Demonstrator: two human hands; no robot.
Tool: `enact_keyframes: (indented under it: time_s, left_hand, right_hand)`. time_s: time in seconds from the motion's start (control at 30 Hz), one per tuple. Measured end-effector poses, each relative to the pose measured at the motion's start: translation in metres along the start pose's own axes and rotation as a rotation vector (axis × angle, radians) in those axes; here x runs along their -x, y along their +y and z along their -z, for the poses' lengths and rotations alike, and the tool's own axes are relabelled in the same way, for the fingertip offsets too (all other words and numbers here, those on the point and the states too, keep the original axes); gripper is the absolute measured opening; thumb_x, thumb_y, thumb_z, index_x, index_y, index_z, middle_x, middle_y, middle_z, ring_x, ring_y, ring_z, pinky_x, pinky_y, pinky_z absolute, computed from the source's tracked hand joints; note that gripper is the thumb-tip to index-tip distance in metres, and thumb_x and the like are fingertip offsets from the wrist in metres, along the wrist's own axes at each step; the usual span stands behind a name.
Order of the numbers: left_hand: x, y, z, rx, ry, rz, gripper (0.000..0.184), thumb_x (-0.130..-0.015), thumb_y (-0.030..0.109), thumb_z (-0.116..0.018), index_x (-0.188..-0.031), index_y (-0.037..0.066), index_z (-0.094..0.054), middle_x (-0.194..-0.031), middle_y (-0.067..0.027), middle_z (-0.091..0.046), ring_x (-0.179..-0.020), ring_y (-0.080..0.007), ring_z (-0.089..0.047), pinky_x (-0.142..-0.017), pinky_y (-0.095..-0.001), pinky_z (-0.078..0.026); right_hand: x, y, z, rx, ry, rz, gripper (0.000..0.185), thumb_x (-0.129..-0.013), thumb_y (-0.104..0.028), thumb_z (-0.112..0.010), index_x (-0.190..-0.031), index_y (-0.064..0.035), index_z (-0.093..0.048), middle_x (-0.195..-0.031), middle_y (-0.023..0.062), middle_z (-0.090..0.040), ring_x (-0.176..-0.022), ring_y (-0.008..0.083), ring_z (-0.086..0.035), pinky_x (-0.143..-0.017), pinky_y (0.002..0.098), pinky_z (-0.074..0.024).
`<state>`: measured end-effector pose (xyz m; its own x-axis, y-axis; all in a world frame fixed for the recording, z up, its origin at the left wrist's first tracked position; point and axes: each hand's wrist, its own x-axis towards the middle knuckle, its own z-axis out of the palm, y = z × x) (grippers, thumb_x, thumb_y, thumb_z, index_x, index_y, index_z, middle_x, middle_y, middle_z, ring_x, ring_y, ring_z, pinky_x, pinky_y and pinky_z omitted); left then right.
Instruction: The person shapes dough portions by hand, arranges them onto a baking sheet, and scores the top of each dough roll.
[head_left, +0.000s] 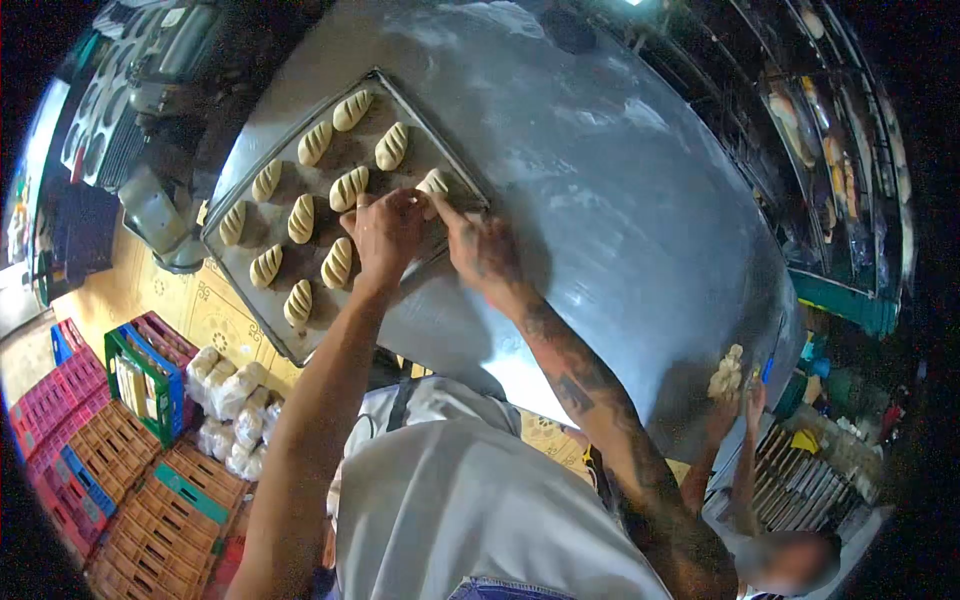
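Observation:
A spiral-ridged dough roll [433,183] lies at the near right corner of a metal baking tray [390,88]. Bent over its near left end, my left hand [385,238] has its fingers closed on the dough. My right hand [482,250] reaches it from the right, index finger stretched along the roll and the other fingers curled; its thumb is mostly hidden. Several more ridged rolls stand in rows on the tray, among them one roll [349,188] just beyond my left hand and another roll [337,263] to its left.
The tray rests on a floury metal table [620,220]. At the lower right a co-worker's hands [735,395] are beside a clump of dough [727,370]. Plastic crates [150,510] and bagged goods [235,395] stand lower left; a rack [830,150] is at the right.

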<state>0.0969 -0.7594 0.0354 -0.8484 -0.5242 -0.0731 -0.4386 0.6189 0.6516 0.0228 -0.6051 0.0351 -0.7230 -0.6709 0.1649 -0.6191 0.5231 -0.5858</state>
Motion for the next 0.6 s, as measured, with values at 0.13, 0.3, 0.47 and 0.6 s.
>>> enact_keyframes:
  time_s: [0.13,0.3,0.47,0.6]
  left_hand:
    - [0.002,0.001,0.006,-0.111,0.040,-0.088,0.026,-0.088,0.024,-0.074,-0.112,0.015,-0.080,-0.110,-0.0113,-0.077,-0.110,-0.0351,-0.064,-0.093,-0.0495,-0.043]
    - [0.012,-0.016,-0.011,-0.078,0.047,-0.056,0.024,-0.093,0.027,-0.071,-0.113,0.016,-0.080,-0.107,-0.0074,-0.078,-0.114,-0.0306,-0.062,-0.096,-0.0479,-0.035]
    - [0.013,-0.015,0.010,0.043,-0.008,-0.030,0.025,-0.091,0.026,-0.072,-0.112,0.015,-0.080,-0.110,-0.0103,-0.077,-0.117,-0.0331,-0.061,-0.103,-0.0534,-0.035]
    - [0.027,-0.061,0.045,0.163,0.229,-0.074,0.022,-0.089,0.020,-0.078,-0.109,0.011,-0.079,-0.107,-0.0136,-0.077,-0.105,-0.0341,-0.069,-0.094,-0.0469,-0.049]
  right_hand:
    - [0.001,-0.019,0.014,0.054,-0.083,-0.075,0.050,-0.100,-0.013,-0.055,-0.150,-0.0116,-0.058,-0.094,0.0258,-0.074,-0.087,0.0464,-0.073,-0.078,0.0556,-0.0580]
    - [0.007,-0.003,-0.027,-0.001,-0.089,-0.096,0.051,-0.099,-0.012,-0.056,-0.150,-0.0122,-0.058,-0.093,0.0251,-0.074,-0.086,0.0462,-0.073,-0.078,0.0552,-0.0580]
    - [0.049,-0.023,0.041,0.001,-0.229,-0.195,0.048,-0.102,-0.018,-0.057,-0.149,-0.0121,-0.058,-0.097,0.0255,-0.074,-0.088,0.0449,-0.073,-0.077,0.0561,-0.0561]
    - [0.032,0.033,0.035,-0.060,0.044,-0.463,0.051,-0.103,-0.028,-0.061,-0.150,-0.0098,-0.055,-0.100,0.0263,-0.074,-0.090,0.0454,-0.072,-0.081,0.0551,-0.0551]
